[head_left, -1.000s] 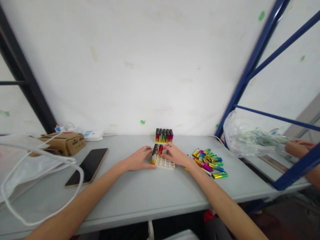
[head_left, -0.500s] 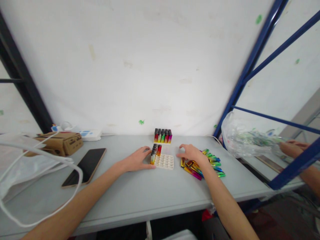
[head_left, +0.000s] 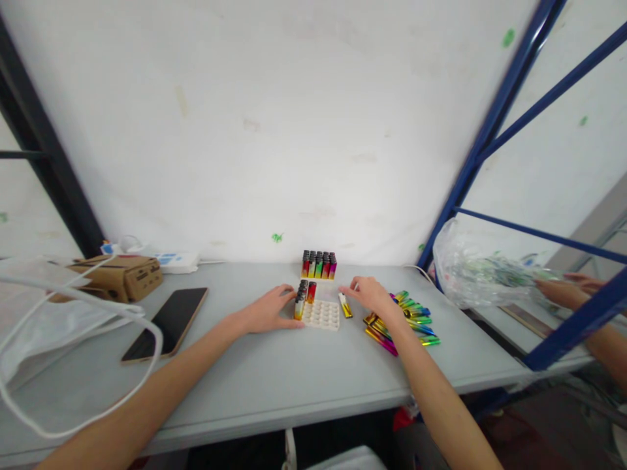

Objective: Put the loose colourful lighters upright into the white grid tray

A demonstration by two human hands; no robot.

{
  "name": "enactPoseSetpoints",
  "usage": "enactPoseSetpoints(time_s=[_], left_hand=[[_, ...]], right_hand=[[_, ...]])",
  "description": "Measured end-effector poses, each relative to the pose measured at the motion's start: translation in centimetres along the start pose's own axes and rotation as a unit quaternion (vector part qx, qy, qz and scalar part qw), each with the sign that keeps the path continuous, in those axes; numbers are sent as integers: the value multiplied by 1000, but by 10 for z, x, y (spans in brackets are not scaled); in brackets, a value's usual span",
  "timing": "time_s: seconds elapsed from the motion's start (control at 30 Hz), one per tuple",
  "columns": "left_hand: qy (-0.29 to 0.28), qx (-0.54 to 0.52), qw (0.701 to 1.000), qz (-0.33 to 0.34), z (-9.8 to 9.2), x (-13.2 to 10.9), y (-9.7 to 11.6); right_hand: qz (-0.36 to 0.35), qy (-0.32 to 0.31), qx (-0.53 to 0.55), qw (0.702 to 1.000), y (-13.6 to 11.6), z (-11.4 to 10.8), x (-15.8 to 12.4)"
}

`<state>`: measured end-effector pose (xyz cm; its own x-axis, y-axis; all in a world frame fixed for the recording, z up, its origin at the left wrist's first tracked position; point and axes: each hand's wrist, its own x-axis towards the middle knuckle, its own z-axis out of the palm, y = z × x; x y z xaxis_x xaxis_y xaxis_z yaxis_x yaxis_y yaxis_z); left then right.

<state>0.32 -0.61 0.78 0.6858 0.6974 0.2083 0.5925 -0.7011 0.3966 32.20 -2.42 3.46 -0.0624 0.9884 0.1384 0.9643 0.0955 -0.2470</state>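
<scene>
My left hand (head_left: 264,312) rests on the table at the left side of a white tray (head_left: 324,314) with rows of round holes. Its thumb and fingers are spread around that edge, the thumb at the near corner. Several lighters (head_left: 300,305) with black tops stand in the tray's left part, and a red lighter (head_left: 311,292) stands beside them. To the right of the tray, my right hand (head_left: 365,294) has its fingertips closed at the upper end of a tilted yellow lighter (head_left: 346,307). Below its wrist lies a pile of shiny multicoloured lighters (head_left: 418,321).
A filled block of lighters (head_left: 319,266) stands behind the tray. At left are a phone (head_left: 169,323), a cardboard box (head_left: 128,277) and a white cable (head_left: 155,339). Right, beyond a blue frame post (head_left: 563,336), another person's hands (head_left: 563,292) are near a clear plastic bag (head_left: 453,271).
My right hand has moved slightly left from the pile, and a yellow lighter now shows at its fingertips beside the tray. My left hand has stayed in place.
</scene>
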Motion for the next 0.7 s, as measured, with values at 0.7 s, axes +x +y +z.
enactPoseSetpoints(time_s=[0.7], left_hand=[[6,0,1000,7,2,-2,-2]], right_hand=[[-85,29,454,887,-33,33,8]])
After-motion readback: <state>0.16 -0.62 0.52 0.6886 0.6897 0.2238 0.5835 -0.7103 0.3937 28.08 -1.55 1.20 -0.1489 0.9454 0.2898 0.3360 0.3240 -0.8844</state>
